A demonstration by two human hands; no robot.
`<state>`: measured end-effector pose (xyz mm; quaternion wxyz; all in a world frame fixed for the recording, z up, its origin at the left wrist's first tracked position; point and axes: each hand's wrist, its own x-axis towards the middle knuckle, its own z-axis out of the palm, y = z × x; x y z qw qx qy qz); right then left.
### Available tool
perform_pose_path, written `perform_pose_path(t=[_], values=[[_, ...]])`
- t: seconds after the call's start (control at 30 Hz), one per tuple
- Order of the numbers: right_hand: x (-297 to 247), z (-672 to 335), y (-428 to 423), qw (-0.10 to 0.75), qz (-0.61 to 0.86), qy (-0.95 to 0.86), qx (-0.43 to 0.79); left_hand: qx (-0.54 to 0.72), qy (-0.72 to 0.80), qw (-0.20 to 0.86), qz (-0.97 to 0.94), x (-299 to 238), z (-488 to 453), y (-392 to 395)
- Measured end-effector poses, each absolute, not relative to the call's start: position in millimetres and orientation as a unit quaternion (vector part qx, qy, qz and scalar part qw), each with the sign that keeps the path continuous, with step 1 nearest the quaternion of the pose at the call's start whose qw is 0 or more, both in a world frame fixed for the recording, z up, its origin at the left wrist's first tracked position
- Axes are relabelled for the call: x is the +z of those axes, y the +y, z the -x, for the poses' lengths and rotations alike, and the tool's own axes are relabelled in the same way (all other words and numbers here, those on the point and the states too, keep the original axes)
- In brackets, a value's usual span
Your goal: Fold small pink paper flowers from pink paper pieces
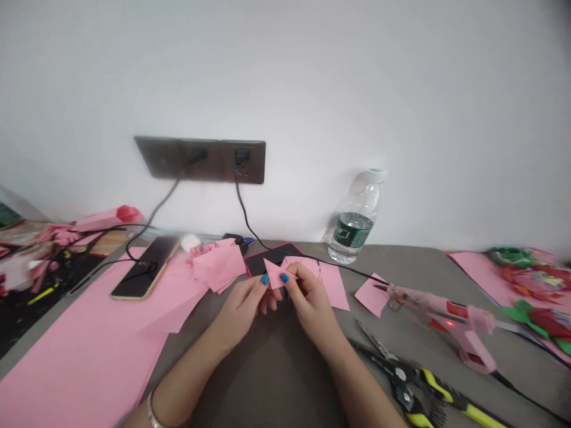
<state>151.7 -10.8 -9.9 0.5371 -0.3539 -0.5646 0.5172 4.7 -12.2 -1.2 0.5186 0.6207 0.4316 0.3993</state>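
Between my two hands is a small folded piece of pink paper [276,273], coming to a point at its upper left. My left hand [243,306] pinches its left side between thumb and fingers. On the right side, my right hand [307,291] grips it with the thumb on top. Just behind the hands lie a dark phone with a red edge [259,261] and a loose pink paper piece [334,285]. To the left is a stack of small pink paper pieces [220,264].
Large pink sheets [75,345] cover the left, with a phone [147,267] on top. A water bottle [357,220] leans against the wall. At right lie a pink glue gun [446,312] with a lit red light, scissors [401,377] and paper flowers [535,282]. Cables cross the table.
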Motion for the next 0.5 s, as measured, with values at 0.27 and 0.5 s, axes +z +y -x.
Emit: perform_pose_path(t=[0.27,0.5], values=[[-10.4,-155.1,-7.7,0.543,0.399,-0.567,0.475,0.377,0.445,0.480,-0.655,-3.0,-2.3,-9.4],[-13.8,-155.3,-4.4,0.550,0.398,-0.543,0.494,0.415,0.462,0.506,-0.599,-0.8,-2.0,-7.0]])
